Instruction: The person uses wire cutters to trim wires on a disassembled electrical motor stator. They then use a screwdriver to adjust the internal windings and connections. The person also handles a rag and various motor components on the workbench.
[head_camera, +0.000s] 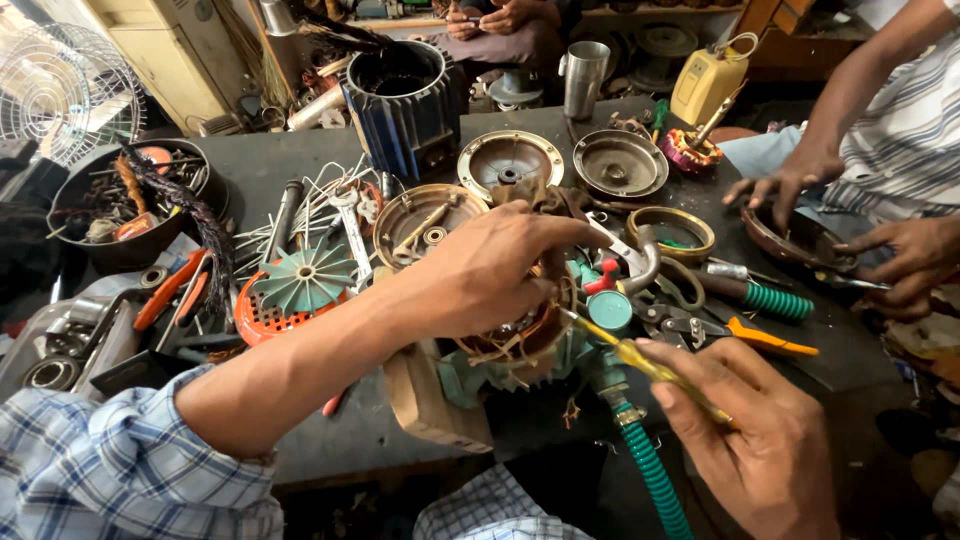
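My left hand rests on top of an opened teal electric motor, its fingers pressing on the copper windings and brown cloth strip at the stator's rim. My right hand grips a screwdriver with a clear yellow handle, whose tip points into the windings just under my left hand. The motor sits on a cardboard piece at the front edge of the dark workbench. A green ribbed hose hangs from the motor's fitting.
A teal fan impeller on an orange cover lies left. Motor end caps, a blue motor housing, a steel cup, pliers, wrenches and a bowl of parts crowd the bench. Another person's hands hold a round cover at right.
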